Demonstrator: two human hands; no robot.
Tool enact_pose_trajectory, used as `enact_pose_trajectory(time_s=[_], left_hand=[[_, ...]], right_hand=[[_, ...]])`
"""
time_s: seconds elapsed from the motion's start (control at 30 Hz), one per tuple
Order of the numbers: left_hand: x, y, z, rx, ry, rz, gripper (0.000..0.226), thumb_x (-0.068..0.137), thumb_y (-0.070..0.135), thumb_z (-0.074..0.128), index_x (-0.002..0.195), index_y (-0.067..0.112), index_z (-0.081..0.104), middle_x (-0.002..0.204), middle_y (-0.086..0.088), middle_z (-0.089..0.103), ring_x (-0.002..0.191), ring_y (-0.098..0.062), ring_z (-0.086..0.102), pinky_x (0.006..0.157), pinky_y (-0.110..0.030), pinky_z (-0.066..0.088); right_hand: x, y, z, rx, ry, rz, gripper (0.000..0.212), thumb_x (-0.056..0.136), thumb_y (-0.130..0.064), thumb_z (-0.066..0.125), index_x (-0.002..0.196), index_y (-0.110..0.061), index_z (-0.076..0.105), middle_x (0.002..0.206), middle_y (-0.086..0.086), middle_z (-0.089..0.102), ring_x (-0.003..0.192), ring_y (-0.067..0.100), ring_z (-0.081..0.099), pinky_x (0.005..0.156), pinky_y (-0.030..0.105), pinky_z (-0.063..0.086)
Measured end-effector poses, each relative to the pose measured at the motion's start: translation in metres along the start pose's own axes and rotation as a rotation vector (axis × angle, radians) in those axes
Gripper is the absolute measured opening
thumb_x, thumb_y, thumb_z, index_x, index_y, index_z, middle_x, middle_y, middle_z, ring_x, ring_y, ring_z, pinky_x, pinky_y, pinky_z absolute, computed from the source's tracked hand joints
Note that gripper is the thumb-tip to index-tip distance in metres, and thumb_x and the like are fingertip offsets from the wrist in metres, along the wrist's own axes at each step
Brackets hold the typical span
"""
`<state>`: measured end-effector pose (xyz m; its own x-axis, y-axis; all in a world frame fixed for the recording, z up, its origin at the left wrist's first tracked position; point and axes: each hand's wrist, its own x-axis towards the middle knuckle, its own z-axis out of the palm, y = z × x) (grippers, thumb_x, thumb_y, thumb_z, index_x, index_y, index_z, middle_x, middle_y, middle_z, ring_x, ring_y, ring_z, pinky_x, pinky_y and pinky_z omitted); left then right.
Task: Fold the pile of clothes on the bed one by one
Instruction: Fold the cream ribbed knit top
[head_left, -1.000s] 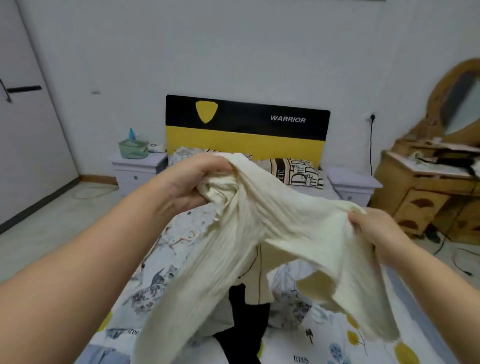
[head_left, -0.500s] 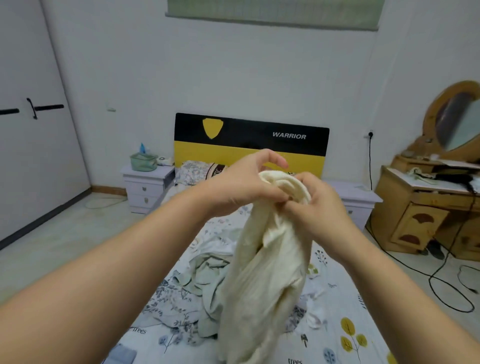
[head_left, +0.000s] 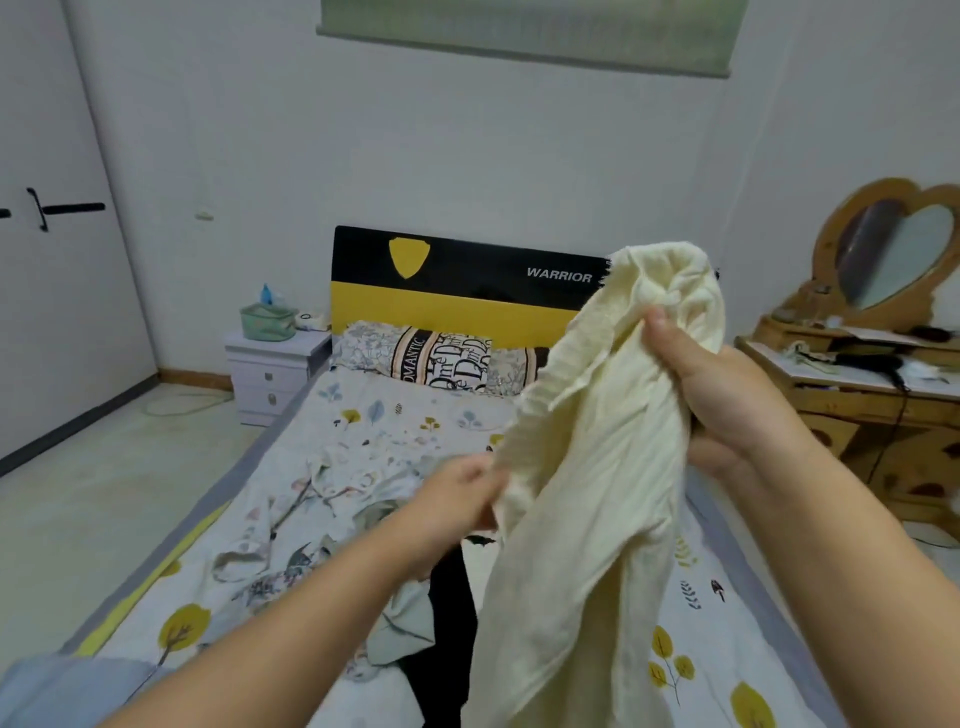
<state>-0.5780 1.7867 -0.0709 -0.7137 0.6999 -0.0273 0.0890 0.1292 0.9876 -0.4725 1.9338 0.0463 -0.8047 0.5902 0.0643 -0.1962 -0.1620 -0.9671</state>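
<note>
The black headboard (head_left: 467, 270) reads "WARRIOR" — the striped pillow (head_left: 447, 358) shows "ROMANTIC", partly cut off.

Soft even indoor light, slight blur, wide-angle edge bending

White walls (head_left: 467, 130) close in the room, with a pale green blind (head_left: 524, 39) hanging at the top. A black and yellow headboard (head_left: 457, 291) stands against the far wall, a patterned pillow (head_left: 441, 361) lying just below it. To the left stands a white nightstand (head_left: 272, 374) carrying a green basket (head_left: 267, 321). A white door (head_left: 47, 234) fills the left side. A wooden dresser (head_left: 857, 400) with a heart-shaped mirror (head_left: 893, 254) stands on the right. The floor (head_left: 104, 493) is pale
</note>
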Motion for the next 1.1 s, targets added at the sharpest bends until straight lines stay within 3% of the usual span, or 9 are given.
enact_pose_trajectory(time_s=[0.2, 0.3, 0.47, 0.6, 0.7, 0.83, 0.93, 1.03, 1.1], left_hand=[[0.007, 0.053, -0.054, -0.238, 0.168, -0.026, 0.020, 0.094, 0.013, 0.049, 0.092, 0.010, 0.068, 0.080, -0.010, 0.072, 0.065, -0.020, 0.068, 0.057, -0.028, 0.055], [0.014, 0.077, -0.068, 0.102, 0.213, 0.034, 0.026, 0.095, 0.024, 0.049, 0.095, 0.002, 0.062, 0.088, -0.009, 0.066, 0.076, -0.022, 0.061, 0.069, -0.032, 0.051], [0.013, 0.087, -0.077, 0.641, 0.112, 0.180, 0.030, 0.088, 0.036, 0.060, 0.085, 0.006, 0.059, 0.076, -0.007, 0.060, 0.058, -0.016, 0.055, 0.050, -0.025, 0.045], [0.007, 0.072, -0.083, 1.006, -0.161, 0.016, 0.024, 0.073, 0.031, 0.077, 0.085, 0.016, 0.062, 0.075, 0.004, 0.063, 0.061, -0.007, 0.058, 0.051, -0.017, 0.045], [0.006, 0.051, -0.095, 1.240, -0.164, -0.083, 0.017, 0.082, 0.033, 0.069, 0.082, 0.017, 0.063, 0.069, 0.007, 0.057, 0.061, -0.007, 0.051, 0.052, -0.016, 0.037], [0.000, 0.028, -0.114, 0.633, -0.111, -0.190, 0.033, 0.094, 0.036, 0.051, 0.075, 0.010, 0.061, 0.069, -0.005, 0.058, 0.059, -0.016, 0.050, 0.056, -0.026, 0.038], [-0.003, 0.022, -0.105, 0.279, -0.034, -0.212, 0.037, 0.094, 0.033, 0.050, 0.081, 0.003, 0.067, 0.075, -0.014, 0.070, 0.056, -0.019, 0.063, 0.053, -0.026, 0.051], [-0.002, 0.032, -0.101, 0.089, -0.157, -0.201, 0.058, 0.072, 0.049, 0.070, 0.098, -0.003, 0.066, 0.092, -0.021, 0.070, 0.069, -0.024, 0.068, 0.062, -0.032, 0.057], [-0.002, 0.040, -0.112, 0.066, -0.312, -0.200, 0.073, 0.047, 0.043, 0.090, 0.099, -0.001, 0.064, 0.093, -0.021, 0.069, 0.073, -0.025, 0.069, 0.061, -0.031, 0.058]], right_hand=[[0.002, 0.007, -0.055, -0.161, 0.193, 0.148, 0.038, 0.091, -0.039, 0.054, 0.107, -0.005, 0.062, 0.089, 0.008, 0.069, 0.079, 0.024, 0.066, 0.061, 0.034, 0.049], [0.004, 0.019, -0.067, -0.193, 0.253, 0.205, 0.041, 0.092, -0.037, 0.055, 0.115, -0.003, 0.058, 0.092, 0.007, 0.066, 0.083, 0.022, 0.062, 0.068, 0.037, 0.049], [0.012, 0.027, -0.076, -0.175, 0.319, 0.237, 0.043, 0.091, -0.036, 0.059, 0.121, -0.005, 0.059, 0.096, 0.006, 0.066, 0.088, 0.022, 0.063, 0.077, 0.039, 0.048], [0.012, 0.028, -0.078, -0.152, 0.270, 0.181, 0.030, 0.095, -0.024, 0.053, 0.117, -0.005, 0.060, 0.100, 0.007, 0.068, 0.090, 0.021, 0.064, 0.071, 0.035, 0.050], [0.008, 0.033, -0.079, -0.172, 0.182, 0.128, 0.022, 0.098, -0.014, 0.046, 0.109, -0.004, 0.062, 0.100, 0.010, 0.068, 0.090, 0.023, 0.064, 0.076, 0.037, 0.051], [0.010, 0.048, -0.089, -0.302, 0.204, 0.158, 0.020, 0.090, 0.003, 0.048, 0.101, 0.004, 0.064, 0.101, 0.023, 0.067, 0.092, 0.032, 0.064, 0.082, 0.041, 0.049], [0.012, 0.063, -0.092, -0.438, 0.224, 0.196, 0.022, 0.087, 0.004, 0.042, 0.096, 0.009, 0.062, 0.090, 0.027, 0.064, 0.078, 0.033, 0.059, 0.070, 0.037, 0.044], [0.012, 0.074, -0.092, -0.397, 0.144, 0.303, 0.024, 0.089, -0.007, 0.045, 0.066, -0.010, 0.051, 0.064, 0.013, 0.048, 0.057, 0.023, 0.046, 0.058, 0.030, 0.033], [0.010, 0.076, -0.093, -0.327, 0.028, 0.366, 0.027, 0.090, -0.024, 0.055, 0.069, -0.010, 0.064, 0.072, 0.016, 0.065, 0.066, 0.025, 0.062, 0.063, 0.031, 0.045]])
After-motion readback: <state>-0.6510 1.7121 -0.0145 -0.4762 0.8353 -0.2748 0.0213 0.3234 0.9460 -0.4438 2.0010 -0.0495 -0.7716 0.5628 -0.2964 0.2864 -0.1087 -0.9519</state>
